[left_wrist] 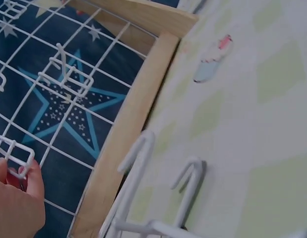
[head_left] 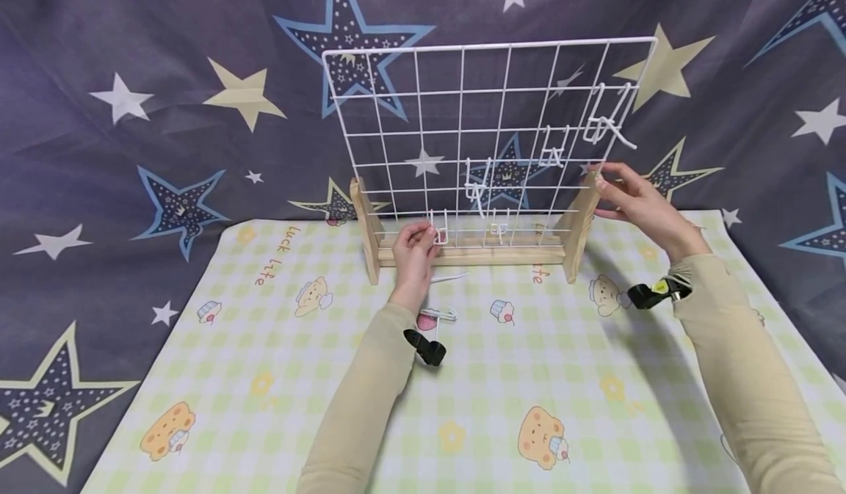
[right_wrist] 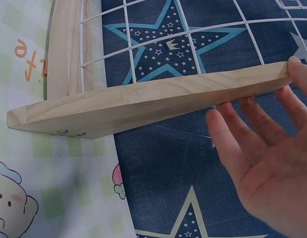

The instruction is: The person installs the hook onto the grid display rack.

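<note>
A white wire grid panel (head_left: pixel 441 134) stands upright in a wooden stand (head_left: pixel 463 257). Down at the panel's lower left, my left hand (head_left: pixel 413 255) pinches a white wire hook (head_left: pixel 440 236), also seen in the left wrist view with the fingertips at its lower end. My right hand (head_left: pixel 636 204) grips the upper end of the stand's right side piece (head_left: pixel 580 222); in the right wrist view its fingers lie along the outer face. More white hooks hang on the grid: a large one (head_left: pixel 603 127) at upper right, others (head_left: pixel 554 155) (head_left: pixel 477 186) (head_left: pixel 499 227) lower down.
Loose white hooks (head_left: pixel 439 314) lie on the checked tablecloth (head_left: pixel 357 406) by my left wrist, with another thin white piece (head_left: pixel 451 277) near the stand. A dark star-patterned cloth (head_left: pixel 178 53) hangs behind the grid.
</note>
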`<state>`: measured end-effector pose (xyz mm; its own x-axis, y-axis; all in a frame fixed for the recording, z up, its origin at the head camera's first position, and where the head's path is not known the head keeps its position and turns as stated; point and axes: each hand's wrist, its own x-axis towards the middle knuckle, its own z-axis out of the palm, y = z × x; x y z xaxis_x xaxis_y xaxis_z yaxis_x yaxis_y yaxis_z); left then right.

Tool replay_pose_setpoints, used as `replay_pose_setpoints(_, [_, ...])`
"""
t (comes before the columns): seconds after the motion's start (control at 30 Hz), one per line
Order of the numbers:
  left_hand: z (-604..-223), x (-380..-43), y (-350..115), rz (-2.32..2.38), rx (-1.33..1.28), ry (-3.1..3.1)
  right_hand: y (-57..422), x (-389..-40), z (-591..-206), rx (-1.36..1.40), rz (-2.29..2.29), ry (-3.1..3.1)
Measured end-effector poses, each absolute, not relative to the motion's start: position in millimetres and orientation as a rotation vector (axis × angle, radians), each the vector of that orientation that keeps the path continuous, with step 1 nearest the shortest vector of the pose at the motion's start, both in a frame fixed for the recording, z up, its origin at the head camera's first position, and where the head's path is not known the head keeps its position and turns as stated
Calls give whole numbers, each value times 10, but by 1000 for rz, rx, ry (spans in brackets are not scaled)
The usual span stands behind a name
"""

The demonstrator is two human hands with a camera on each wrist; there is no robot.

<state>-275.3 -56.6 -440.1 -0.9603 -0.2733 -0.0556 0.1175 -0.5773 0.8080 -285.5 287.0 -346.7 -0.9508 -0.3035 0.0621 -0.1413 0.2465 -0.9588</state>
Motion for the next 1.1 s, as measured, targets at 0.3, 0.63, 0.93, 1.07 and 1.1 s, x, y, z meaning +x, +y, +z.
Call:
replay_pose_setpoints(0.3, [-4425, -2718, -595, -2589, 189, -1395, 2859, -2855, -3474, -443, -1814, 2381])
replay_pose_setpoints(0.63, [-4448, -2689, -607, -2540, 136, -1534, 2866, -2832, -3468, -419, -1786, 2386])
replay_pose_setpoints(0.93, [-4470, -2622, -674, -2524, 77, -1578, 2876, -2846, -3495, -433, -1857, 2321])
replay_pose_setpoints(1.07, [-4484, -2590, -715, -2561, 61, -1579, 2872, -2850, -3498, -432, -1877, 2313])
replay_pose_setpoints(1.1, [-4487, -2583, -723, -2567, 59, -1578, 2873, -2848, -3499, -428, -1875, 2314])
